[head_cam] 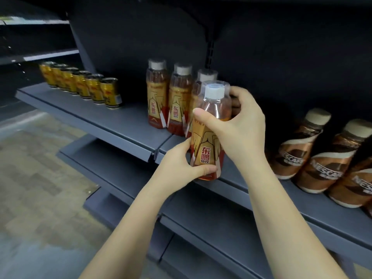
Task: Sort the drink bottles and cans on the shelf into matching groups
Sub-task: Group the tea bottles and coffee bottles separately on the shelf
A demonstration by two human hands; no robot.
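I am gripping the amber bottle (209, 137) with both hands, left hand (181, 168) fingers curled round its base, right hand (237, 125) round its shoulder, steering it upright beside its matching row (171, 99) at the shelf (120, 125) front.

Left hand (177, 168) and right hand (239, 125) both reach forward, fingers curled in a grip.

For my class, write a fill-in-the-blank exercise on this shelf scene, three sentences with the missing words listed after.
1. Both hands hold one orange bottle with a ____ cap.
2. The left hand grips the bottle near its ____.
3. The row of yellow cans stands to the ____ of the orange bottles on the shelf.

Missing words: white; base; left
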